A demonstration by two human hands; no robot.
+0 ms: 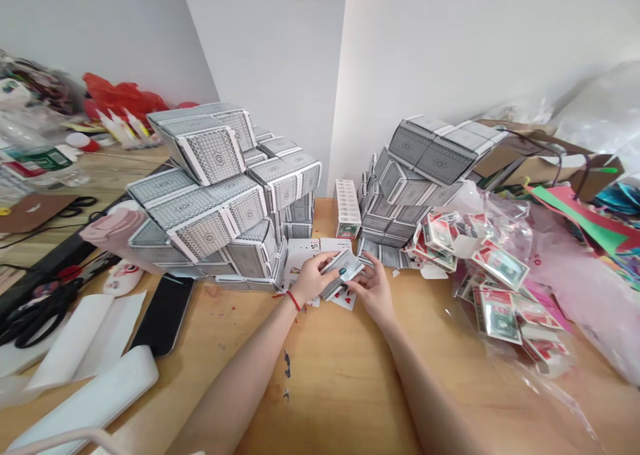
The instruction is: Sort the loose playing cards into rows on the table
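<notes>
Both hands meet at the middle of the table over some playing cards with grey patterned backs. My left hand, a red string on its wrist, grips the cards from the left, thumb on top. From the right, my right hand has its fingers closed on the same cards' edge. Beneath them lie loose face-up cards, partly covered by the hands. Large stacks of blocks built from cards rise on the left and on the right.
A long row of card boxes stands at the back centre. Boxed decks lie in clear plastic at right. On the left are a black phone, a white case, black scissors and a plastic bottle.
</notes>
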